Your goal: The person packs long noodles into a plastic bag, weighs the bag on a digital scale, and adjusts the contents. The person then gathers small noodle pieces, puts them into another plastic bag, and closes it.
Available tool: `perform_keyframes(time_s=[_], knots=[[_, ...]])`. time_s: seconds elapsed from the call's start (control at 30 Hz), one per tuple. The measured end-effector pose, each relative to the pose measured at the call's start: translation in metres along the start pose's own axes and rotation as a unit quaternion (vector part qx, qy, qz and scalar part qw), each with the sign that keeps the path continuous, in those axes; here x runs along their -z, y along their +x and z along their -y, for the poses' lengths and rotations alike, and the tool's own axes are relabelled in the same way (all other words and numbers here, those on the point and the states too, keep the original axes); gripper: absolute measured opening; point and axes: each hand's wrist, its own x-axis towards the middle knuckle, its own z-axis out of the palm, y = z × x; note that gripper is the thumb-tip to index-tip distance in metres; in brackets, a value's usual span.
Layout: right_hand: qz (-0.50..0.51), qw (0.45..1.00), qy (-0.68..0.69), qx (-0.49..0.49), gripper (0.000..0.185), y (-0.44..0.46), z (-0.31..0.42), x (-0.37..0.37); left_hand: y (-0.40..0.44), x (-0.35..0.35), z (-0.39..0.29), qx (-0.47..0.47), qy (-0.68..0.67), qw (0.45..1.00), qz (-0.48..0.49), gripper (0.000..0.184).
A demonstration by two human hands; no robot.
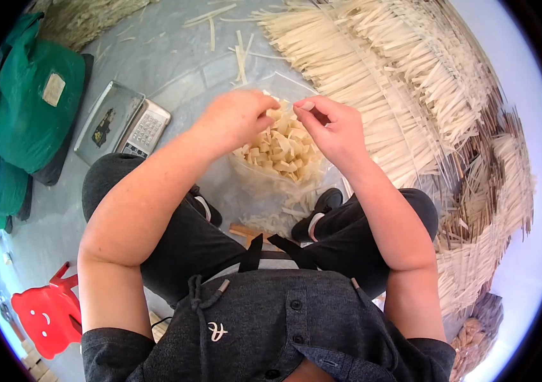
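Observation:
Between my knees stands a clear plastic bag (pixel 287 156), open at the top and filled with pale, flat, curled pieces (pixel 284 149). Over its far left edge my left hand (pixel 239 114) is held with fingers curled together; what they hold, if anything, is too small to make out. My right hand (pixel 335 124) is over the bag's far right side, thumb and index finger pinched near a small pale piece (pixel 308 106). The two hands are close together but apart.
Bundles of pale strips (pixel 385 83) lie at the right and far side. On the left are a digital scale (pixel 147 127) with a metal tray, green sacks (pixel 35 108) and a red stool (pixel 48 315). Loose strips (pixel 241 57) lie on the grey floor.

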Motion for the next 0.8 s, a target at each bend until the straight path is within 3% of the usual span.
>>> perform_keyframes(time_s=[0.07, 0.13, 0.17, 0.2, 0.3, 0.5, 0.53, 0.6, 0.67, 0.7, 0.73, 0.8], knots=[[0.042, 0.997, -0.049, -0.031, 0.013, 0.003, -0.022, -0.005, -0.001, 0.005, 0.003, 0.004, -0.02, 0.999, -0.031, 0.023], [0.084, 0.99, -0.1, -0.06, 0.016, 0.002, -0.03, -0.009, -0.003, 0.006, 0.013, -0.086, 0.09, 0.987, -0.105, 0.026], [0.107, 0.986, -0.078, -0.104, 0.017, 0.0, -0.031, -0.012, -0.005, 0.004, 0.015, -0.085, 0.09, 0.987, -0.106, 0.026], [0.13, 0.979, -0.055, -0.147, 0.018, 0.001, -0.027, -0.015, -0.008, 0.002, 0.016, -0.06, 0.103, 0.987, -0.11, 0.03], [0.116, 0.983, 0.029, -0.141, 0.017, 0.013, -0.01, -0.006, -0.011, 0.007, 0.017, -0.002, 0.12, 0.987, -0.106, 0.037], [0.179, 0.964, -0.011, -0.194, 0.015, 0.011, -0.028, -0.012, -0.014, 0.011, 0.023, 0.055, 0.115, 0.986, -0.106, 0.042], [0.179, 0.965, -0.011, -0.193, 0.015, 0.011, -0.026, -0.013, -0.015, 0.009, 0.026, 0.058, 0.106, 0.984, -0.13, 0.043], [0.12, 0.987, -0.087, -0.062, 0.019, 0.013, -0.021, -0.012, -0.017, 0.009, 0.029, 0.057, 0.099, 0.984, -0.135, 0.044], [0.146, 0.974, -0.153, -0.079, 0.017, 0.008, -0.037, -0.018, -0.018, 0.013, 0.025, 0.053, 0.093, 0.985, -0.137, 0.044], [0.172, 0.956, -0.219, -0.096, 0.016, 0.009, -0.034, -0.019, -0.018, 0.018, 0.022, 0.088, 0.085, 0.989, -0.08, 0.044], [0.172, 0.956, -0.219, -0.096, 0.016, 0.009, -0.029, -0.017, -0.018, 0.021, 0.02, 0.124, 0.075, 0.989, -0.023, 0.044], [0.16, 0.965, -0.177, -0.112, 0.013, 0.011, -0.015, -0.013, -0.019, 0.015, 0.029, 0.105, 0.068, 0.992, -0.036, 0.043]])
